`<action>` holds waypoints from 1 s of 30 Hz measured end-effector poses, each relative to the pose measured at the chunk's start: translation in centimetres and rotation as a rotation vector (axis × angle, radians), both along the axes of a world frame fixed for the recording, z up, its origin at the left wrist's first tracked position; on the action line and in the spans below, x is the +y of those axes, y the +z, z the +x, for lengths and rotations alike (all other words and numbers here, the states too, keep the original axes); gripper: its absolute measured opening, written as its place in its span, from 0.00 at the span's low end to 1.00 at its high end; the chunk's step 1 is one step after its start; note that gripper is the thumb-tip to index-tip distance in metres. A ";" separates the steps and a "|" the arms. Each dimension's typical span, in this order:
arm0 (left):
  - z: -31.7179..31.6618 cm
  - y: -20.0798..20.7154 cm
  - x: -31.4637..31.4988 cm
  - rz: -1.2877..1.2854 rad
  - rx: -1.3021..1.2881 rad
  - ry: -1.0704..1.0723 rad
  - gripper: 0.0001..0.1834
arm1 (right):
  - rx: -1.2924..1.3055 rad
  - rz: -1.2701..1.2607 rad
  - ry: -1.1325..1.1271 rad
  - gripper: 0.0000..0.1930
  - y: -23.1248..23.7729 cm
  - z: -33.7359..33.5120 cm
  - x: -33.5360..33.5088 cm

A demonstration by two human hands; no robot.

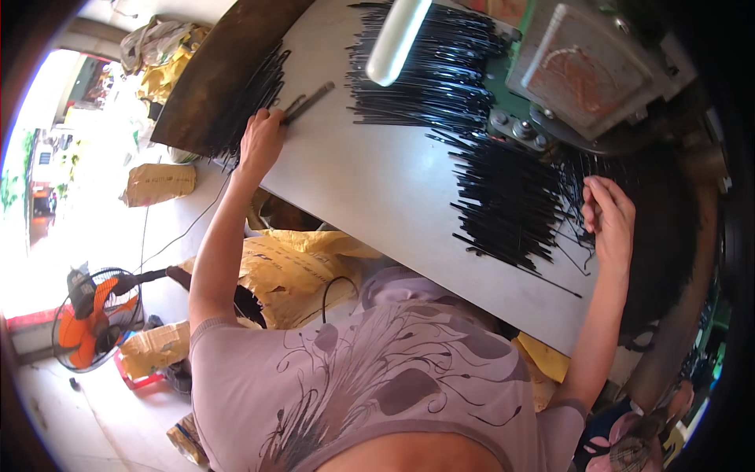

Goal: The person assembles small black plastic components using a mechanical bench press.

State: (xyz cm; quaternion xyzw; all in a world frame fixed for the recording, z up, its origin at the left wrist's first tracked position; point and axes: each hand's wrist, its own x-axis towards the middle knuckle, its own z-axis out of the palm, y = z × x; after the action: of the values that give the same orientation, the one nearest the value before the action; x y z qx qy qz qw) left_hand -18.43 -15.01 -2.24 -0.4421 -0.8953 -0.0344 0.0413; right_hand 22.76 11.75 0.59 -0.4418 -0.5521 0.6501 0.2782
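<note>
Black, slender rods [507,204] lie in a dense pile on the smooth, pale grey bench [370,189], just left of the fingers of the person's bare right hand [612,216]. Those fingers are curled beside loose rod ends; from here I cannot tell whether they are clamped on any. Across the bench, the fingers of the bare left hand [259,145] bend down at the near end of a narrow, dark grey metal tool [314,101], and whether they grip it is unclear. Just beyond them, beside a curved, rusty brown metal sheet [208,71], rests another heap of black rods [263,88]. Well to the right of the left fingers spreads a wide, glossy black row of rods [425,82], with a white lamp tube [397,47] above it. Beyond the right fingers stands a green machine [498,85] with a worn, grey metal block [582,71].
</note>
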 end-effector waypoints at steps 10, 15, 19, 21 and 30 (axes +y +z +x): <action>-9.5 -3.5 -0.6 0.095 0.416 0.077 0.23 | -0.121 0.161 -0.020 0.08 1.0 2.3 0.5; 6.8 1.2 8.9 0.642 -0.336 -0.209 0.12 | -0.258 0.294 0.009 0.08 0.9 3.3 0.9; 18.4 3.1 12.4 0.361 -0.101 -1.103 0.12 | -0.355 0.458 0.126 0.07 0.9 2.3 0.4; 21.6 3.0 13.2 0.353 -0.164 -1.211 0.11 | -0.428 0.834 0.250 0.06 0.4 2.0 0.2; 22.9 1.1 13.0 0.430 -0.092 -1.244 0.18 | -0.716 1.092 0.386 0.05 0.4 1.6 -0.7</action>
State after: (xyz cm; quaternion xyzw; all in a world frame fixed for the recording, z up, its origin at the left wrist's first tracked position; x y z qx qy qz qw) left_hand 4.51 -2.00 -1.16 -0.8570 -0.4468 -0.2489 0.0630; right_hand 24.34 11.06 0.98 -0.3194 -0.9281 0.1298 0.1406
